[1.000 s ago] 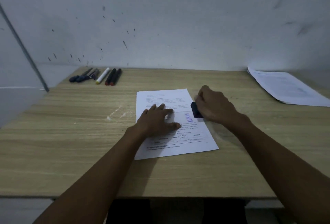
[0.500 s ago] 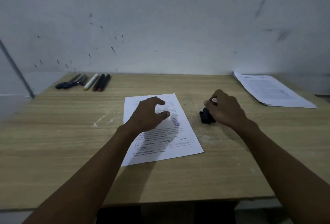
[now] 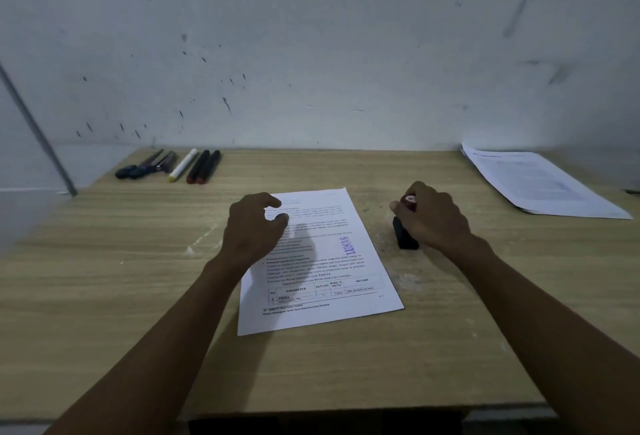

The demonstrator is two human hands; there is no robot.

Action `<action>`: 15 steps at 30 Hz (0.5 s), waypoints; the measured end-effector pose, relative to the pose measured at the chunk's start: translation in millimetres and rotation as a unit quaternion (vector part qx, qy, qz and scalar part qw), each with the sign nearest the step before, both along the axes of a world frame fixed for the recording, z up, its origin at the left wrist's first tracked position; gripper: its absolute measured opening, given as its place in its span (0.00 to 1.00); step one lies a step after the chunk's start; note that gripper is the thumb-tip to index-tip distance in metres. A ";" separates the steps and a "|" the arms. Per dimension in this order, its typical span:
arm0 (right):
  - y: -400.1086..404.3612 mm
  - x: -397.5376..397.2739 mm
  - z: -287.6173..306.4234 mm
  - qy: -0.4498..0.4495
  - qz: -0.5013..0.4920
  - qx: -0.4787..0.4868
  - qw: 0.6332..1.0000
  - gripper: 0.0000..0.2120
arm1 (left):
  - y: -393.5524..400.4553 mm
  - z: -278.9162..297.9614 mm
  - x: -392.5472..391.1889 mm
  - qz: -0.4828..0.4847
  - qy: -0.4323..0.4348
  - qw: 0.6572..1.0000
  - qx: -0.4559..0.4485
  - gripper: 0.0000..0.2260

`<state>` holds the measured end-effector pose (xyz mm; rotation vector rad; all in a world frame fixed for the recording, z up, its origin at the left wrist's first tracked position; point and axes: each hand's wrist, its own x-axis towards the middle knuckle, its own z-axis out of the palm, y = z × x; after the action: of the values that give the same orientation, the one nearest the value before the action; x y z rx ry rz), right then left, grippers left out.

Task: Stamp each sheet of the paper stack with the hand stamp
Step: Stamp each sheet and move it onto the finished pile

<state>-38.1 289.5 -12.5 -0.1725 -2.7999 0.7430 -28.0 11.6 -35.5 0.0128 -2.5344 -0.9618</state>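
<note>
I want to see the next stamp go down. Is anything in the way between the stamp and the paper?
Nothing visible blocks it. The right hand grips the hand stamp on the desk just right of the printed sheet. The left hand hovers over the sheet's left part; its right side, with the purple stamp mark, lies bare.

A pale wood-grain bench (image 3: 104, 296) stands pushed against a whitish wall (image 3: 311, 36) that is flecked with small dark marks and smears. Left of the bench a thin grey rod (image 3: 38, 129) leans slantwise across the wall. The light is dim and bluish.
</note>
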 end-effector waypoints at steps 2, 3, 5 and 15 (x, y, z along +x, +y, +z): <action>-1.5 0.9 -0.9 0.005 -0.014 0.012 1.000 0.16 | -3.7 -3.4 -1.9 0.030 -0.013 0.999 0.014 0.12; -1.5 1.4 -1.1 0.010 -0.020 0.018 1.000 0.17 | -5.2 -4.9 -2.7 0.041 -0.020 0.999 0.020 0.12; -1.2 2.6 -0.8 0.015 -0.020 0.027 0.999 0.17 | -7.6 -7.8 -3.7 0.052 -0.031 0.998 0.022 0.12; -0.5 7.7 -1.2 0.028 -0.019 0.018 0.999 0.12 | -14.3 -20.3 -1.0 0.090 -0.058 0.994 0.019 0.16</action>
<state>-30.4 289.0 -13.6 -0.1962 -2.7475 0.6762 -29.1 -2.7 -55.8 0.3126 -2.5651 -0.9624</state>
